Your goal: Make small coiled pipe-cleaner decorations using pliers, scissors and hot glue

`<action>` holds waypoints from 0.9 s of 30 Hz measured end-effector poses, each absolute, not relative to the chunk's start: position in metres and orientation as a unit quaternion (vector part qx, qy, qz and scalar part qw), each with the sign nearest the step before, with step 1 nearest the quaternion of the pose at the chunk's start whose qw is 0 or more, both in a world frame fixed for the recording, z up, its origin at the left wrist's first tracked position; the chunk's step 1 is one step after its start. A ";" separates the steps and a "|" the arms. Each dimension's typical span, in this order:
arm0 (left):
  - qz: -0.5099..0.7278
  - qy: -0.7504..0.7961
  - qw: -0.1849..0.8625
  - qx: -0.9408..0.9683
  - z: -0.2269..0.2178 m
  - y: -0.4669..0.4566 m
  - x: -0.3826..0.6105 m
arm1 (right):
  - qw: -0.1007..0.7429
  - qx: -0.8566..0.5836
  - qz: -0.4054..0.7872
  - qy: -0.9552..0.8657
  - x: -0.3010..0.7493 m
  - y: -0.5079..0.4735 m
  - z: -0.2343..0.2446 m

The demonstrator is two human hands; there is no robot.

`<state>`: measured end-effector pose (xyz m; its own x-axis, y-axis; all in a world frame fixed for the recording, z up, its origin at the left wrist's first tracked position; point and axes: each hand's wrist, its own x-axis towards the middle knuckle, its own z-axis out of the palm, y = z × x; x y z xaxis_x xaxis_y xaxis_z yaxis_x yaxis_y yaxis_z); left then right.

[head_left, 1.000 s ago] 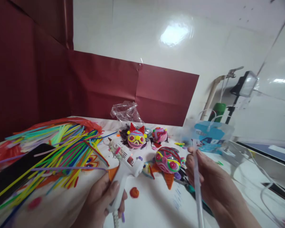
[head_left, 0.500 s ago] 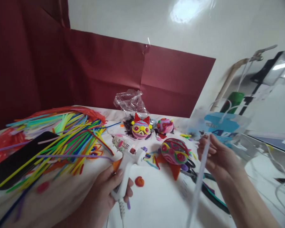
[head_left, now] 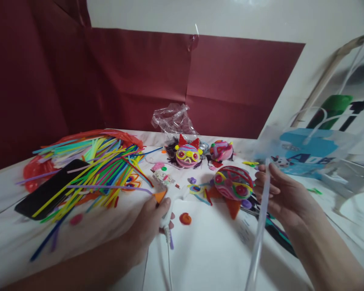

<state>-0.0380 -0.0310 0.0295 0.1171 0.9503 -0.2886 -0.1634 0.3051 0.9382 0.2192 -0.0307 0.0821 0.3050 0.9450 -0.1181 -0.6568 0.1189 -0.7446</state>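
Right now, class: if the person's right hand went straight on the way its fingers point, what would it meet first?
Probably the round striped ball just beyond the right hand, which holds a clear stick; depth is unclear, so it might pass above.

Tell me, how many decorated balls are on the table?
3. The red-eared ball lies at the back, the pink ball just right of it, the big ball nearer, by the right hand. The straw pile could hide more.
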 end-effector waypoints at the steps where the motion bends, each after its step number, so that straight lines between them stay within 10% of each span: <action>1: 0.440 0.501 0.630 0.399 0.029 -0.028 -0.034 | 0.727 -0.360 0.554 -0.187 0.219 -0.032 0.086; 27: 0.248 0.487 0.715 0.436 0.059 -0.049 0.002 | 0.741 -0.321 0.544 -0.227 0.221 -0.043 0.091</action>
<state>0.0016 -0.0488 0.0595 0.4030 0.7791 -0.4802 0.0696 0.4971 0.8649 0.2210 -0.0428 0.0913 0.3039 0.9526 -0.0135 -0.6606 0.2005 -0.7235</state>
